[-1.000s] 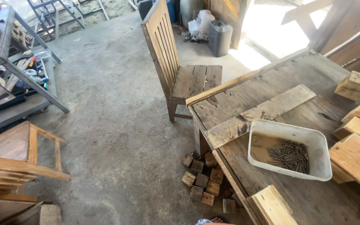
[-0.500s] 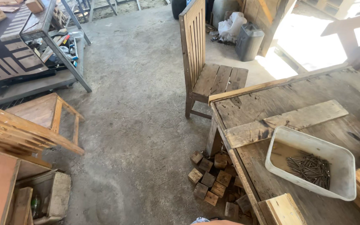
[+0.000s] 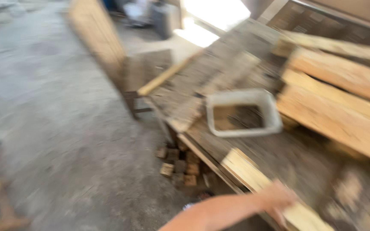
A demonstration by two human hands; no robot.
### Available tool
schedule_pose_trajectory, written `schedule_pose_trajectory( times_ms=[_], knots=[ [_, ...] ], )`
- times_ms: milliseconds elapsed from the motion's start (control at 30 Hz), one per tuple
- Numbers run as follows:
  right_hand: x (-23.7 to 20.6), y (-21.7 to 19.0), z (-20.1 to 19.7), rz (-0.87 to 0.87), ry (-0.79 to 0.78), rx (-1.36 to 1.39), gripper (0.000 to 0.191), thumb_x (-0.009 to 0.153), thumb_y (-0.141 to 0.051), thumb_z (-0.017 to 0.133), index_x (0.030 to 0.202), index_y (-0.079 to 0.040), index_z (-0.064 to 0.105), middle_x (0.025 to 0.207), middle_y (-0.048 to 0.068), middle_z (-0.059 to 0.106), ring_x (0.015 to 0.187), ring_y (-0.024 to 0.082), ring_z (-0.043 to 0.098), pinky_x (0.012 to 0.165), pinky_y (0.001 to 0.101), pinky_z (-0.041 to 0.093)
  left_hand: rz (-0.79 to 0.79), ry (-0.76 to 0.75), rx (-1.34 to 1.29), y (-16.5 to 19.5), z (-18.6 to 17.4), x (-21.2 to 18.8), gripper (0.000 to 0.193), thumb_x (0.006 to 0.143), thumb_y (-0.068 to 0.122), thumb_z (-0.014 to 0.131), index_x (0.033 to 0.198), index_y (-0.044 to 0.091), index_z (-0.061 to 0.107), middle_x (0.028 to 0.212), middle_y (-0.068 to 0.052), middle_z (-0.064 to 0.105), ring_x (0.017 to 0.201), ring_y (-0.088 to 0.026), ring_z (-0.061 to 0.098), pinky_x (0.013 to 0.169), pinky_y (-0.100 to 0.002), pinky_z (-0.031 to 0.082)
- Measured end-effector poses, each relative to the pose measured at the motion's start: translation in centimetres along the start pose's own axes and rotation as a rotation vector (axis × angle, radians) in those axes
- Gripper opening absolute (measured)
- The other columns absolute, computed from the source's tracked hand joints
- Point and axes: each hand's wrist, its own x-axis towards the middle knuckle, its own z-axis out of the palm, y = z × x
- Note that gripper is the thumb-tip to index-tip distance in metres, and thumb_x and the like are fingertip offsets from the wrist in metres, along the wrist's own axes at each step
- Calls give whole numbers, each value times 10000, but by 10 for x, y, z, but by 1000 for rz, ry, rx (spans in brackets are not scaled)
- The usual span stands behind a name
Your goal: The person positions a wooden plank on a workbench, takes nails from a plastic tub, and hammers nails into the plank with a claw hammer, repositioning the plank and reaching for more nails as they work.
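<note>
The view is heavily blurred by motion. My left hand (image 3: 279,199) reaches in from the bottom edge onto a pale wooden board (image 3: 258,175) lying at the front edge of a rough wooden table (image 3: 219,81). Its fingers seem to curl over the board's edge, but the blur hides whether they grip it. Beyond the board stands a white plastic tub (image 3: 240,112) with dark nails inside. My right hand is out of sight.
Long light planks (image 3: 339,98) are stacked on the table's right side. A wooden chair (image 3: 108,55) stands at the table's far end. Several small wood offcuts (image 3: 178,164) lie on the concrete floor (image 3: 56,128) under the table edge.
The view has swung right and closer to the table. My arm has come into view and reached the pale board. The low wooden frames on the left have left the view.
</note>
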Motion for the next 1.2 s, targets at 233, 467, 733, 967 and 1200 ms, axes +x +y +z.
schedule_pose_trajectory(
  times_ms=[233, 467, 733, 967, 1200],
  knots=[
    [-89, 88, -46, 178, -9, 18, 379, 925, -352, 669, 1072, -18, 566, 823, 277, 680, 834, 502, 649, 705, 546, 516, -80, -305, 25, 18, -15, 10, 932, 516, 450, 839, 1333, 73, 595, 1097, -119, 665, 1023, -295, 650, 883, -448, 470],
    [-123, 39, -135, 164, 177, 361, 273, 931, -293, 678, 1021, -67, 553, 598, 75, 620, 443, 171, 588, 371, 359, 477, -119, -489, 93, 30, -35, 17, 1005, 637, 515, 817, 1448, 38, 463, 1234, -132, 603, 1162, -294, 592, 995, -423, 422],
    [-126, 23, -141, -278, 733, 685, 254, 961, -243, 657, 1017, -46, 505, 614, 118, 608, 483, 189, 582, 441, 362, 479, -140, -518, 56, 33, -23, 21, 973, 628, 494, 828, 1426, 63, 477, 1265, -117, 601, 1187, -285, 580, 981, -426, 420],
    [-124, 67, -62, 555, -62, 400, 197, 944, -216, 644, 1023, -85, 519, 669, 64, 618, 516, 165, 599, 434, 377, 513, -111, -451, 91, 34, -31, 20, 969, 634, 464, 826, 1435, 47, 476, 1239, -115, 610, 1193, -286, 578, 980, -418, 424],
    [-147, 22, -207, -533, 847, 739, 140, 976, -173, 659, 997, -66, 571, 704, 36, 601, 587, 131, 611, 505, 299, 533, -156, -565, 51, 36, -31, 23, 968, 646, 486, 833, 1433, 74, 448, 1283, -114, 575, 1201, -289, 560, 1001, -437, 391]
  ],
)
